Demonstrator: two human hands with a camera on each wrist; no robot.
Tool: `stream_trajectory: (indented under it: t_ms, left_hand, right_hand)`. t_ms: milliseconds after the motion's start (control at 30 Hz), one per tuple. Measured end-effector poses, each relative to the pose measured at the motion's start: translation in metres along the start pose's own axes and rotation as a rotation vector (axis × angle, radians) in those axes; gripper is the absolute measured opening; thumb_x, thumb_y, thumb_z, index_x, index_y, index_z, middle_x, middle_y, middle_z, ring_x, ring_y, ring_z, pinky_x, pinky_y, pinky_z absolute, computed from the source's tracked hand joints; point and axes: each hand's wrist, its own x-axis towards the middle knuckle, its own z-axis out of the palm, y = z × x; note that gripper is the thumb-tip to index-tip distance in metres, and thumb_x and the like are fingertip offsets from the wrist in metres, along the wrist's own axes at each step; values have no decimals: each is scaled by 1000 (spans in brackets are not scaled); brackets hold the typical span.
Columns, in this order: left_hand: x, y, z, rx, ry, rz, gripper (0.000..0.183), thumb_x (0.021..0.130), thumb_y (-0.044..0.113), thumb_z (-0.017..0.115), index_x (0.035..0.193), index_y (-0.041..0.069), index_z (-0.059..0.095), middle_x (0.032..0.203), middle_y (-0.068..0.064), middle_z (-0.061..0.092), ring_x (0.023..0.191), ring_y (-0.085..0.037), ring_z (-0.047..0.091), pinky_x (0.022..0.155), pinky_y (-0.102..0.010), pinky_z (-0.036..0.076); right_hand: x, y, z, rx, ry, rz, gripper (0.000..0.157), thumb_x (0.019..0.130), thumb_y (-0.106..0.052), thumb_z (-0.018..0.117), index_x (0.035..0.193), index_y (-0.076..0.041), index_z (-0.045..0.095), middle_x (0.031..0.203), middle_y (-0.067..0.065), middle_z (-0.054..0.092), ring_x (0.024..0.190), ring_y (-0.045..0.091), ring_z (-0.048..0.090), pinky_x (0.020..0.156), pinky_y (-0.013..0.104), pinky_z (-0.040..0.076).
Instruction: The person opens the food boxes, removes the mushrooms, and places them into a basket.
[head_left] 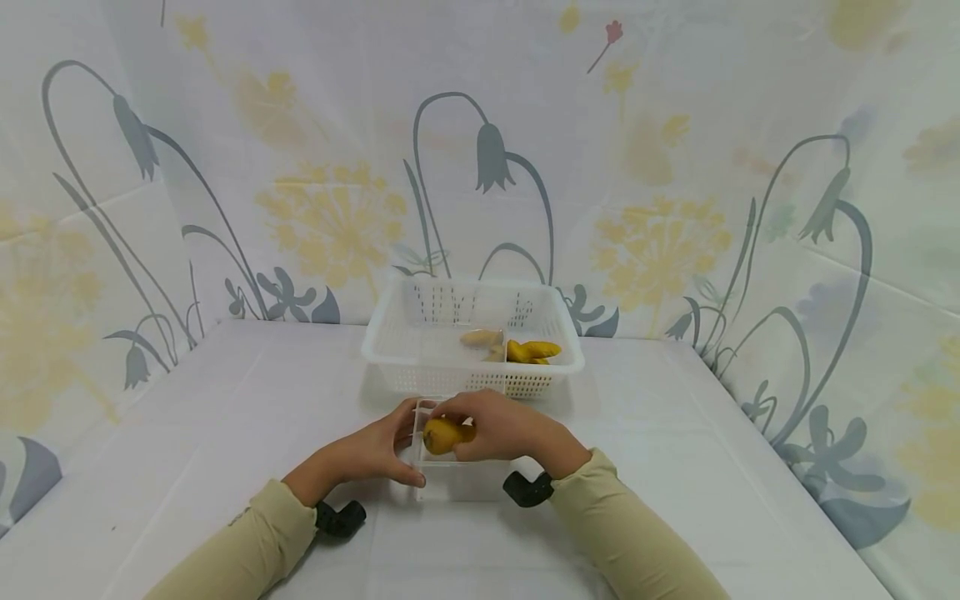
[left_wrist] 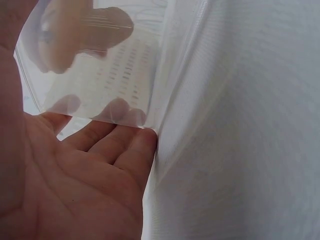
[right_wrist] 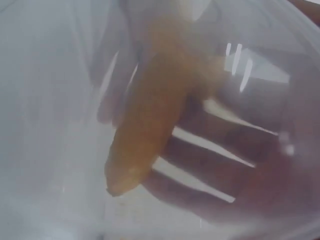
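A clear plastic box (head_left: 465, 482) stands on the white table in front of me. My left hand (head_left: 367, 450) holds its left side, thumb by the front corner and fingers farther back; in the left wrist view the fingers (left_wrist: 107, 137) show partly through the clear wall. My right hand (head_left: 506, 427) grips a yellow, knobbly ginger root (head_left: 444, 436) from above, at the box's opening. Through the clear plastic in the right wrist view, the ginger (right_wrist: 145, 120) looks blurred, with fingers beside it. Whether it touches the box floor I cannot tell.
Behind the box stands a white perforated basket (head_left: 382, 329). More yellow ginger pieces (head_left: 534, 351) lie at its right side, and a paler piece (head_left: 482, 337) appears behind clear plastic. A flower-patterned cloth (head_left: 480, 217) hangs behind the table.
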Motion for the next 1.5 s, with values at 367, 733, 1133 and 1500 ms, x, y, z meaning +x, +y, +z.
stream_trajectory:
  t_ms: [367, 733, 1133, 1500]
  left_hand:
    - [-1, 0, 0, -6, -5, -37, 97, 66, 25, 81, 136, 38, 16, 145, 11, 24, 137, -14, 25, 110, -39, 27]
    - [0, -2, -1, -39, -17, -19, 95, 66, 21, 81, 137, 29, 18, 140, -4, 35, 136, -21, 29, 111, -45, 24]
    - [-1, -5, -5, -53, -8, -7, 99, 64, 17, 82, 139, 16, 16, 138, -9, 38, 134, -22, 31, 110, -48, 23]
    - [-1, -6, -5, -88, -30, -3, 100, 65, 15, 82, 139, 16, 15, 141, -9, 34, 136, -23, 27, 111, -50, 19]
  right_hand:
    - [-4, -1, -10, 106, 95, 1, 47, 78, -21, 61, 124, -24, 53, 108, -14, 60, 87, 4, 54, 76, 19, 49]
    - [-13, 0, -24, 123, 246, -43, 47, 80, -19, 61, 126, -20, 52, 112, -11, 59, 97, 3, 55, 81, 24, 51]
    - [-27, 17, -52, 131, 431, -59, 50, 81, -15, 62, 128, -23, 50, 114, -4, 61, 95, 10, 60, 78, 28, 53]
    - [-43, 23, -71, 195, 503, 81, 48, 84, -14, 59, 130, -22, 48, 121, 2, 57, 96, 15, 60, 85, 30, 51]
